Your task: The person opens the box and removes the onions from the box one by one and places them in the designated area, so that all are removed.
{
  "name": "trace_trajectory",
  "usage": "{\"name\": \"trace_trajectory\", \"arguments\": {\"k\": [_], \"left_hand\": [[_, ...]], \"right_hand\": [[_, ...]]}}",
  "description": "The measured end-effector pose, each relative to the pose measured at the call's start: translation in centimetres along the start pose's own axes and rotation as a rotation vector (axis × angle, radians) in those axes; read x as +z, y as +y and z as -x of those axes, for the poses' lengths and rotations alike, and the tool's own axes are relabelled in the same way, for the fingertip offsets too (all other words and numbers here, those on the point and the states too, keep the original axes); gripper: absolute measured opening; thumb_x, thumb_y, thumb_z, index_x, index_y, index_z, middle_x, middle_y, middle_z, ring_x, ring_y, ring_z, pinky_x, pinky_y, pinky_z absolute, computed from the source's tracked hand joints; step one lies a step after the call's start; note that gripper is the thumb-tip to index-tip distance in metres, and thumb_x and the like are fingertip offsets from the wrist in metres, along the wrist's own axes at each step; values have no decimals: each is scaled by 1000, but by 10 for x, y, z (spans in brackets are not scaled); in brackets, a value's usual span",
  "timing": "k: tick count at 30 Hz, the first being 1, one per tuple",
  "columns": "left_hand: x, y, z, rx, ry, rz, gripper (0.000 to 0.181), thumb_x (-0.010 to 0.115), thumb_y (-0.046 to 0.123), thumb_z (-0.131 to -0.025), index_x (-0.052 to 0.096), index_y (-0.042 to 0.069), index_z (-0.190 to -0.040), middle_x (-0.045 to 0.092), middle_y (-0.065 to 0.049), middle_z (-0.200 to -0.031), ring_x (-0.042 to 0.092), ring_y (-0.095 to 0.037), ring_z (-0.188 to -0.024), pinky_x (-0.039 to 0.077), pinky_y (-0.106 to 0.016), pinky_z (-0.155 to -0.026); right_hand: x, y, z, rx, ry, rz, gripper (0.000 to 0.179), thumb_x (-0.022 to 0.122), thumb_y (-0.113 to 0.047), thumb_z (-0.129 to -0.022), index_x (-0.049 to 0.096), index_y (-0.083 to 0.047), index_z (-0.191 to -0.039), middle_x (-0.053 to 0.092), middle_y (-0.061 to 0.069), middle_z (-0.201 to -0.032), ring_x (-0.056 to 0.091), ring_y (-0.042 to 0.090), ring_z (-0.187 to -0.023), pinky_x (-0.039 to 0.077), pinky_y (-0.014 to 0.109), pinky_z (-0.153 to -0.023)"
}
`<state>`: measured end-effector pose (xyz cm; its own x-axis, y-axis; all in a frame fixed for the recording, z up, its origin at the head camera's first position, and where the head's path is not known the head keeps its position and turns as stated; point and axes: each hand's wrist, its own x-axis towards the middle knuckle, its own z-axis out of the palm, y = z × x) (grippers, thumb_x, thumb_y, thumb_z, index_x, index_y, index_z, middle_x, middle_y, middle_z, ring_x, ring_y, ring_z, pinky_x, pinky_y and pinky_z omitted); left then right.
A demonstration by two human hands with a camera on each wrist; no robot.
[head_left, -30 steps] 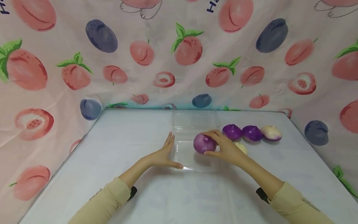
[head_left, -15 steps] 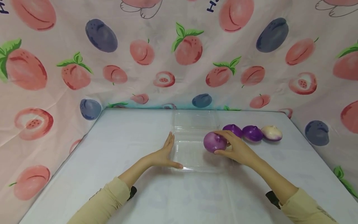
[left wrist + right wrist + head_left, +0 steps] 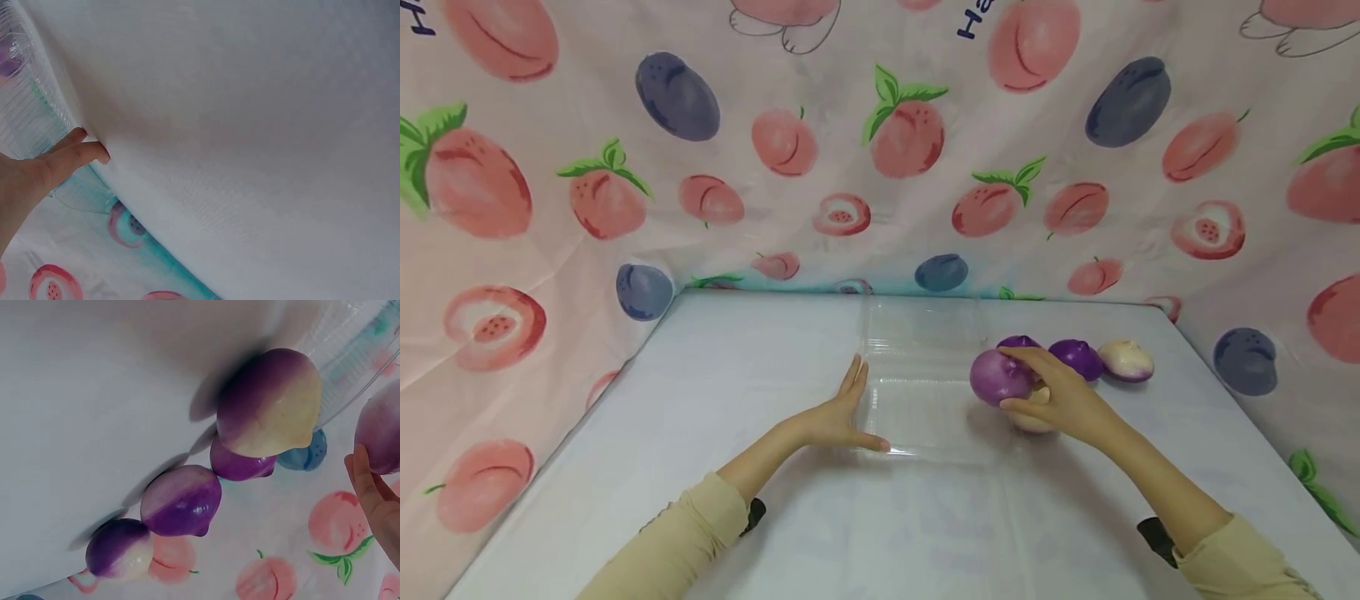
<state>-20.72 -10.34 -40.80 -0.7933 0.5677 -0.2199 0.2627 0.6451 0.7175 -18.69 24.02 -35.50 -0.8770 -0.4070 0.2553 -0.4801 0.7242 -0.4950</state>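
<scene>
My right hand grips a purple onion between thumb and fingers, raised over the right side of a clear plastic clamshell box. The box lies with its lid folded back. Against its left side rest the extended fingers of my left hand, the thumb along the front edge. Partly hidden under the right hand sits a cream and purple onion; the right wrist view shows this onion whole, on the table beside the box.
Behind the right hand, a row of onions stands on the white table: a partly covered purple onion, a dark purple onion and a white and purple onion. Fruit-printed cloth closes off the back and sides.
My right hand has moved to the right with the purple onion, from over the box's middle to its right side. The left hand has stayed in place.
</scene>
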Motion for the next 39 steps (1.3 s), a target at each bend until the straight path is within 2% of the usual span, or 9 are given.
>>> {"name": "trace_trajectory", "arguments": {"k": [5,9,14,18,25,33,39], "left_hand": [[-5,1,-1,9,3,2,130,77,51,-72,-17,6,-149,-32,-9,-153,-10,-32,-146,20,-51,-115],[-6,1,-2,10,11,8,129,78,49,-72,-16,5,-149,-31,-10,-154,-10,-34,-146,20,-52,-115],[-5,1,-1,1,7,25,129,79,47,-72,-15,5,-149,-31,-10,-153,-11,-34,-145,18,-52,-115],[-4,0,-1,5,7,20,128,79,46,-72,-14,4,-149,-30,-12,-154,-11,-35,-145,19,-52,-115],[-2,0,0,9,7,24,128,79,47,-72,-13,3,-149,-29,-12,-154,-11,-34,-145,19,-51,-116],[0,-1,1,14,0,26,128,78,48,-72,-14,3,-149,-30,-12,-154,-13,-34,-145,19,-51,-116],[-1,-1,0,16,-2,4,127,77,48,-73,-14,2,-149,-31,-12,-153,-13,-34,-145,19,-50,-116]], "right_hand": [[-6,3,3,3,1,18,67,76,-30,-79,47,-7,-134,55,17,-126,61,30,-101,52,47,-84],[-9,7,5,-8,29,28,67,77,-27,-78,48,-4,-134,57,15,-121,59,23,-93,52,34,-79],[-11,17,9,-39,70,28,66,78,-21,-77,49,0,-132,58,14,-118,56,12,-91,50,18,-76],[-13,24,14,-49,75,36,65,78,-20,-76,50,-1,-131,58,11,-115,53,3,-92,47,11,-77],[-21,34,20,-37,81,46,63,79,-19,-75,52,0,-129,58,15,-116,49,-8,-91,48,12,-74],[-28,51,27,-58,95,50,63,81,-14,-73,53,2,-127,55,11,-101,43,-14,-89,47,8,-72],[-35,62,34,0,89,70,63,80,-16,-74,52,2,-128,54,15,-113,40,-18,-91,47,11,-70]]}}
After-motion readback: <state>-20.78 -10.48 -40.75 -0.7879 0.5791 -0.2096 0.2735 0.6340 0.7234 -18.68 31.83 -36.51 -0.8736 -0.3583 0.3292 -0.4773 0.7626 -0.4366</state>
